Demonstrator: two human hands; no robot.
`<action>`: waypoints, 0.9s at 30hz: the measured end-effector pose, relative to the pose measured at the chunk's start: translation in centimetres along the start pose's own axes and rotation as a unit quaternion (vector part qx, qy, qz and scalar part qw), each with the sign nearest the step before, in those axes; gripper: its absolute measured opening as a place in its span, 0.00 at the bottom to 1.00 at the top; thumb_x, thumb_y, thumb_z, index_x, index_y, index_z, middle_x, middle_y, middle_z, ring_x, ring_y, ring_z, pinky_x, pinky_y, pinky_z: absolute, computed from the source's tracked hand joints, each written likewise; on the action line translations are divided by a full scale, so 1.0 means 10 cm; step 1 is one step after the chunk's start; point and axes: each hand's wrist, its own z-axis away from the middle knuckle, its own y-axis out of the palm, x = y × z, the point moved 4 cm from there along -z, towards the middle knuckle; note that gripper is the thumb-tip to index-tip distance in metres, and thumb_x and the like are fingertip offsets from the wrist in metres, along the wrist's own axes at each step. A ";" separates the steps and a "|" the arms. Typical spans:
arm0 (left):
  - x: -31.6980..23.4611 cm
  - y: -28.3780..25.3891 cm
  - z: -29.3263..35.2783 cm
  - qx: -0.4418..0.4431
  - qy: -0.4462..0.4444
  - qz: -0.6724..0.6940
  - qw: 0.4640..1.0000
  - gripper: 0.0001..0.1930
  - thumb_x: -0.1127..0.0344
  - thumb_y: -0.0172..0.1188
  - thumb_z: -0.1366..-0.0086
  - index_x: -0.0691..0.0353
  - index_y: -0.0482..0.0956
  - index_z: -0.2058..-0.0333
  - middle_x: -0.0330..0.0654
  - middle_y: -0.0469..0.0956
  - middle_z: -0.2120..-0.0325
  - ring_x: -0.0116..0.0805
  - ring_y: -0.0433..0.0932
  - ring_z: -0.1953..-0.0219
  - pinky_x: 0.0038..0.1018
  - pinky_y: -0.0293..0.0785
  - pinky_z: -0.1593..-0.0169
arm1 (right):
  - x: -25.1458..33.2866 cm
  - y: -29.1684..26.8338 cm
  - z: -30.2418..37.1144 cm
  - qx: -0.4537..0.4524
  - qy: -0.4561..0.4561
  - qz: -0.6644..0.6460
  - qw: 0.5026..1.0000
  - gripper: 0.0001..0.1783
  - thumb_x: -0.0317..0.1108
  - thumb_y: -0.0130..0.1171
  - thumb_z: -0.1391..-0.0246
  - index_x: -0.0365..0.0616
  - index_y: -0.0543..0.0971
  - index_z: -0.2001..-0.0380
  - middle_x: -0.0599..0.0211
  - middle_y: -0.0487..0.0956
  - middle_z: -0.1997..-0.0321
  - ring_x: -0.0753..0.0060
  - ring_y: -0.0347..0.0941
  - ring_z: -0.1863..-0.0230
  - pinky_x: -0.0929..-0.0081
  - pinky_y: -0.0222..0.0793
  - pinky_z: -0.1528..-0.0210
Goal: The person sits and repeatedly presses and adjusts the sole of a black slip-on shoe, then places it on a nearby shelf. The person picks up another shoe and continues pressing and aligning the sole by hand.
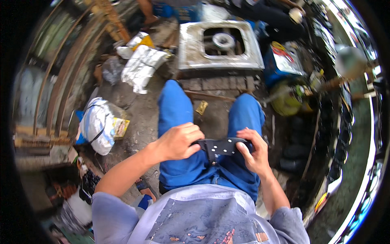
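A black studded strap is stretched between my two hands, above my lap. It has white or silvery dots along it, and a short branch hangs down from it with a small metal piece at its tip. My left hand is closed on the strap's left end, thumb pressed toward the fingers. At the other end, my right hand pinches the strap between thumb and fingers. My fingers hide both ends of the strap. Beneath it are my blue trousers, knees apart.
A square silvery frame with a round piece inside stands ahead on a low base. To the left lie crumpled silver sheeting and a white bundle. At right are a blue box, a yellowish container and dark racks. Other people sit beyond.
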 end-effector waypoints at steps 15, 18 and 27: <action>-0.07 0.07 -0.16 0.060 0.182 -0.095 0.977 0.14 0.66 0.71 0.57 0.56 0.73 0.75 0.36 0.67 0.75 0.35 0.71 0.68 0.33 0.68 0.63 | -0.05 0.07 0.01 -0.010 -0.006 0.024 1.000 0.12 0.33 0.70 0.44 0.40 0.84 0.58 0.56 0.81 0.54 0.54 0.80 0.50 0.63 0.75 0.45; -0.07 0.12 -0.13 0.062 0.197 -0.115 0.972 0.14 0.64 0.72 0.59 0.55 0.73 0.76 0.35 0.66 0.75 0.34 0.70 0.69 0.32 0.68 0.63 | -0.08 0.08 0.03 -0.004 0.008 0.017 1.000 0.13 0.34 0.67 0.44 0.38 0.84 0.58 0.55 0.81 0.56 0.53 0.80 0.50 0.53 0.72 0.34; -0.01 0.17 -0.13 0.066 0.148 -0.109 0.981 0.17 0.63 0.73 0.59 0.57 0.74 0.72 0.37 0.69 0.74 0.39 0.72 0.68 0.34 0.69 0.64 | -0.13 0.09 0.01 -0.010 -0.026 0.031 0.999 0.13 0.33 0.70 0.47 0.41 0.85 0.59 0.56 0.80 0.56 0.54 0.80 0.52 0.59 0.75 0.41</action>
